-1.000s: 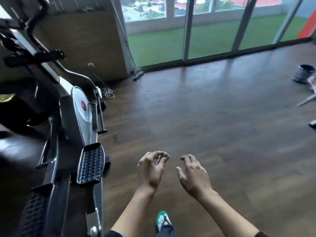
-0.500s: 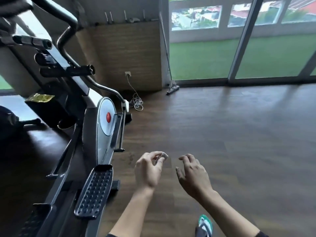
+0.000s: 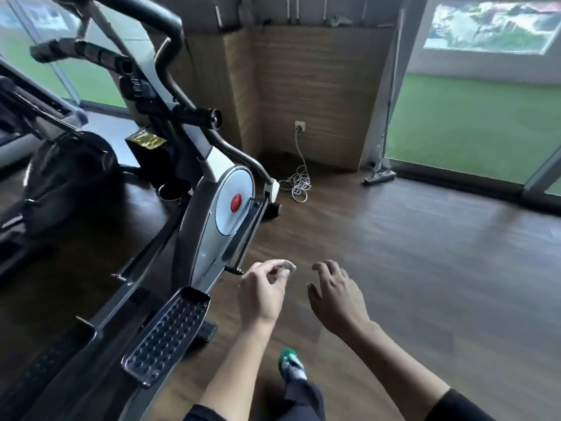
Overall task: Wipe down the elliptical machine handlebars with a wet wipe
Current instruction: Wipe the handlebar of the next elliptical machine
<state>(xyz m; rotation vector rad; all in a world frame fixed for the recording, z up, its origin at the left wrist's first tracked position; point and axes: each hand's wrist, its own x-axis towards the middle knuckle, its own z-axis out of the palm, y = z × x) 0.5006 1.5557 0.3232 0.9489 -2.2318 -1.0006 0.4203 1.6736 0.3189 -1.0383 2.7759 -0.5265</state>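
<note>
The elliptical machine (image 3: pixel 233 199) fills the left half of the head view. Its black handlebars rise at the upper left: a short grip (image 3: pixel 194 115) points toward me, a curved bar (image 3: pixel 165 24) arches above it, and a striped grip (image 3: pixel 76 50) sticks out to the left. My left hand (image 3: pixel 261 294) hovers low beside the machine's silver housing, fingertips pinched on a small pale wipe (image 3: pixel 287 268). My right hand (image 3: pixel 337 294) hangs next to it, fingers loosely spread and holding nothing. Both hands are well below the handlebars and touch nothing on the machine.
A studded foot pedal (image 3: pixel 170 329) lies just left of my left arm. A white cable (image 3: pixel 299 183) coils on the wooden floor under a wall socket (image 3: pixel 300 126). A mop (image 3: pixel 381 174) leans by the glass door. My sandalled foot (image 3: pixel 290 364) is below the hands.
The view has swung left and upward, bringing the elliptical and its handlebars toward the middle. Both hands keep the same pose, the left still pinching the small wipe.
</note>
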